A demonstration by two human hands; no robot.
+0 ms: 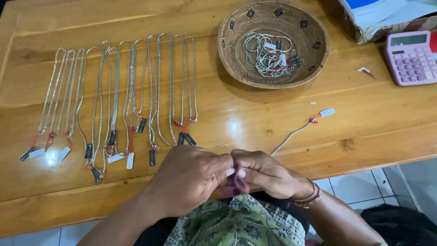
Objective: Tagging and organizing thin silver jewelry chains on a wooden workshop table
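Our left hand (pixel 191 180) and right hand (pixel 266 173) meet, fingertips pinched together on a silver chain (pixel 291 134) that trails up-right across the counter (pixel 255 114) from the right hand.

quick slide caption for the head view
Both hands, left hand and right hand, pinch a silver chain beside laid-out necklaces.

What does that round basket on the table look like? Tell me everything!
The round, shallow woven basket is tan with dark flower-like patterns around its inner wall. It sits upright at the far side of the wooden table, right of the laid-out row of chains. Inside lies a tangled pile of silver chains with small tags. Neither hand touches it.
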